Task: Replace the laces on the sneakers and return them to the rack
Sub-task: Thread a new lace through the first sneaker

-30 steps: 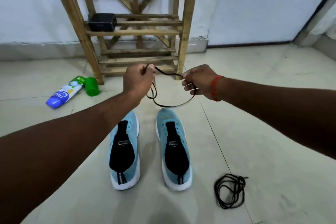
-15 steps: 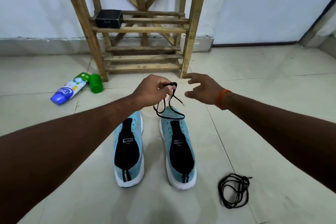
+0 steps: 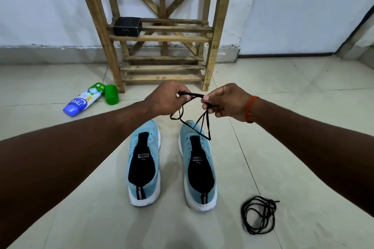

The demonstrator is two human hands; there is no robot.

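Pale floor tiles (image 3: 283, 127) run up to a white wall. Against that wall stands a tall wooden rack (image 3: 162, 32) with a small black box (image 3: 126, 26) on one shelf. In front of the rack sit two light blue sneakers (image 3: 144, 163) side by side, with white soles, black insides and no laces. Above their toes, in front of the rack, the left hand (image 3: 164, 98) and right hand (image 3: 226, 102) each pinch a thin black lace (image 3: 199, 121) that hangs in loops. Another black lace (image 3: 259, 215) lies coiled on the floor, right of the sneakers. Left of the rack lies a spray can (image 3: 84, 102) beside its green cap (image 3: 111, 94).
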